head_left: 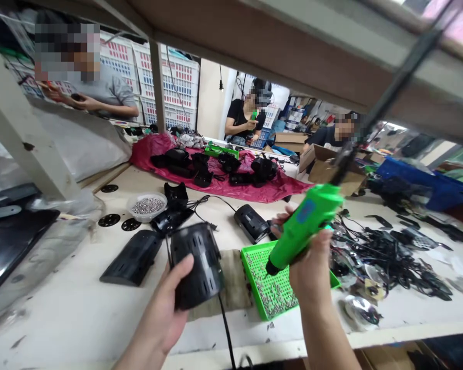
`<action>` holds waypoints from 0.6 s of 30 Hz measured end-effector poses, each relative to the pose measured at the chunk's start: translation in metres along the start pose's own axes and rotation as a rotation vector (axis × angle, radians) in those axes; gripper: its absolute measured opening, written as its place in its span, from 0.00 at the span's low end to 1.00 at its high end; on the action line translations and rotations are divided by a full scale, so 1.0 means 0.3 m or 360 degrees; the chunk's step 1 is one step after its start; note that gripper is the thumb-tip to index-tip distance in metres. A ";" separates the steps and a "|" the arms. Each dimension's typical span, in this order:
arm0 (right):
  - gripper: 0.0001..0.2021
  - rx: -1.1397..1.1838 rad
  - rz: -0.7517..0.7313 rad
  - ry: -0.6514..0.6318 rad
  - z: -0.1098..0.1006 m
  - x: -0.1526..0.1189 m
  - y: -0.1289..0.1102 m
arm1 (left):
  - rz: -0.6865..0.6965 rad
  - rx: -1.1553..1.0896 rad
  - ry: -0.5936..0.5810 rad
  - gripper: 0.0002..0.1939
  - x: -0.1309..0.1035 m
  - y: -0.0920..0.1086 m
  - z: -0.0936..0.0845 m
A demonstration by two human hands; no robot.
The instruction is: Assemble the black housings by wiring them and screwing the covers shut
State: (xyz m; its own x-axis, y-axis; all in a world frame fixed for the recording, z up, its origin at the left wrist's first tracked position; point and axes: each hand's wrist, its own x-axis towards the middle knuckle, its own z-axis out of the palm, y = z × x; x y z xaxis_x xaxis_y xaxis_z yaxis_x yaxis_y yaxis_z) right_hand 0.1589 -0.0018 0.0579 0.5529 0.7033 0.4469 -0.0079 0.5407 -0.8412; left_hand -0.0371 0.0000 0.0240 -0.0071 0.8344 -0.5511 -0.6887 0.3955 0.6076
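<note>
My left hand [172, 295] grips a black slotted plastic housing [198, 267], thumb across its near side, with a black cord hanging below it. In my right hand [312, 262] is a green electric screwdriver [304, 226], its fingers wrapped round the body and its black nose tilted down to the left. That nose is over a green basket tray [254, 280] of small screws; whether it touches any cannot be made out. Under the housing lies a greyish cloth pad [233, 293]. A black curved shell [133, 257] rests to the left, and another black housing [251, 222] sits behind the tray.
A clear tub [147, 205] of small metal parts stands at back left, near black discs [109, 220]. Tangled black wires [393, 257] cover the right side. Black units lie on a pink sheet [146, 149] behind. A shelf beam [278, 56] crosses overhead. Several people work beyond.
</note>
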 end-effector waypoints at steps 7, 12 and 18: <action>0.25 -0.0803 -0.0310 -0.0726 -0.002 -0.259 0.059 | -0.0049 0.0242 -0.0027 0.37 0.016 -0.122 -0.062; 0.47 -0.1174 0.0476 -0.1037 0.054 -0.341 0.142 | -0.0118 -0.0026 -0.0131 0.36 0.013 -0.122 -0.056; 0.50 -0.1063 0.0665 -0.1036 0.076 -0.344 0.132 | -0.0501 -0.0092 -0.0050 0.36 0.075 -0.142 -0.112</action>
State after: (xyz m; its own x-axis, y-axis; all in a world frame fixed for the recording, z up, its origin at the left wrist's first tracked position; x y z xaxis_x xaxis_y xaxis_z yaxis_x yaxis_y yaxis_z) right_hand 0.0825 -0.0424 -0.0143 0.0507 0.9987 -0.0095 0.4797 -0.0327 -0.8768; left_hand -0.0321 -0.0111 -0.0335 0.2345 0.6864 -0.6884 -0.6936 0.6143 0.3762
